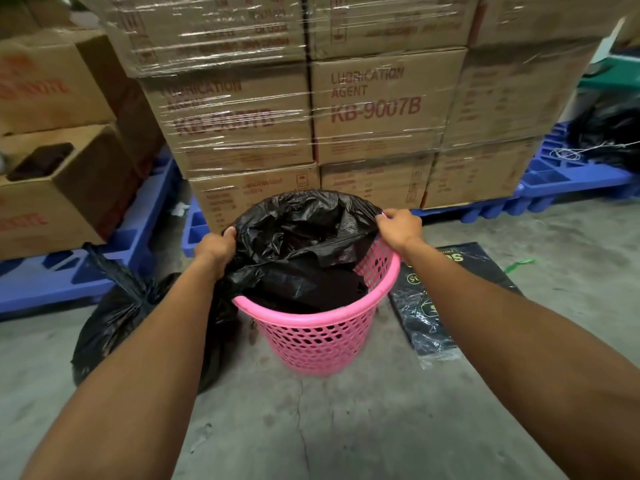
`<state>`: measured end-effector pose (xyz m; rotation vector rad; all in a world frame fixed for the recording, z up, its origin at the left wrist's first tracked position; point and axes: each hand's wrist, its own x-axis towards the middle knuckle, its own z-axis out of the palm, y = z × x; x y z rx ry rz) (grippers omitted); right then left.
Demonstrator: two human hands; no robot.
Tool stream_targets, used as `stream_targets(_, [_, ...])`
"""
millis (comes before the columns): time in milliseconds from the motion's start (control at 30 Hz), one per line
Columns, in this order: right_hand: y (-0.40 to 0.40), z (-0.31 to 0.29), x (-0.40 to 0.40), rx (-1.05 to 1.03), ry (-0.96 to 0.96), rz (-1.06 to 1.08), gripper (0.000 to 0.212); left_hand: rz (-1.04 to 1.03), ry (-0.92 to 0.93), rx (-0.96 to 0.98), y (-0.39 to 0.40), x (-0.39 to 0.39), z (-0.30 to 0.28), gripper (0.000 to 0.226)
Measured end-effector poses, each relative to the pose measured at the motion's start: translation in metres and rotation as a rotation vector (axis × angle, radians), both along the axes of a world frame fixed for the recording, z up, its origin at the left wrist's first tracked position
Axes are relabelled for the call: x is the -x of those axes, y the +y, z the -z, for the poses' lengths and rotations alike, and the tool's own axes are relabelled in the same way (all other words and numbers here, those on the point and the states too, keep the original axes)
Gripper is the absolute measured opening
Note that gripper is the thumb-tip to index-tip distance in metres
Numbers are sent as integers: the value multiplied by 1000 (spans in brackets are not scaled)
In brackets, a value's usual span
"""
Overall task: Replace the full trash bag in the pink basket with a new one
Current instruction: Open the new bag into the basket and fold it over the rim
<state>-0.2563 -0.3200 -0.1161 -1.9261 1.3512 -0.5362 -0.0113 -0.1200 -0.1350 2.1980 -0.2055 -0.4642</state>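
Note:
The pink basket (322,336) stands on the concrete floor in front of me, a perforated plastic bin. A black trash bag (298,237) sits inside it, its mouth draped over the far and left rim while the near rim is bare. My left hand (216,245) is shut on the bag's edge at the left rim. My right hand (398,226) pinches the bag's edge at the far right rim. A tied, full black trash bag (117,317) lies on the floor to the left of the basket.
A pack of black trash bags (429,317) lies flat on the floor right of the basket. Shrink-wrapped cardboard boxes (374,109) on blue pallets (571,178) rise close behind. More boxes (52,188) stand on the left. Another black bag (609,133) sits far right.

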Motion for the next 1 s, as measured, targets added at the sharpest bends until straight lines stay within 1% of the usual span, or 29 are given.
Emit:
stream_targets(67, [-1,0,4,-27,-63,25,31,-42,98,101,2,-2,2,56])
stream_targets(167, [1,1,8,-3,-68,57,31,-75,269,281,3,-1,0,48])
stream_targets(267, [4,2,6,114,-45,160,30,-116,420,374,2,-3,-1,41])
stream_targets(333, [2,1,6,106,-32,229,28,-121,477,405,1,-6,1,39])
stream_targets(400, [-5,3,8,7,-40,251,28,-128,502,412,-1,-7,1,35])
stream_targets(467, [-14,10,13,-164,-109,299,28,-132,507,424,-3,-9,3,33])
stream_targets(533, [-22,17,20,-426,-314,307,21,-149,518,436,-4,-13,5,34])
stream_targets(600, [-24,17,28,-600,-409,210,9,-169,516,452,-5,-21,11,34])
stream_targets(633, [-24,16,31,-635,-400,169,7,-174,519,455,-6,-25,14,33])
stream_targets(700, [-23,9,35,-627,-390,140,8,-183,521,466,-7,-24,15,34])
stream_targets(767, [-24,9,35,-608,-425,138,8,-192,479,465,-7,-21,14,38])
stream_targets(800, [-25,11,34,-622,-441,120,13,-181,450,442,-7,-22,15,41])
stream_targets(833, [-25,16,34,-657,-466,110,18,-167,407,418,-7,-19,13,46])
stream_targets(867, [-25,22,33,-691,-500,95,18,-149,340,340,-5,-16,11,57])
stream_targets(900, [-25,27,33,-722,-538,101,19,-115,223,204,-5,-11,8,72])
stream_targets(933, [-24,30,33,-751,-580,128,23,-45,56,6,-3,-3,2,83])
stream_targets(967, [-22,32,34,-766,-623,157,24,36,-148,-188,-2,7,-8,80])
stream_targets(1000, [-20,32,34,-773,-664,184,22,126,-365,-312,-3,17,-17,68])
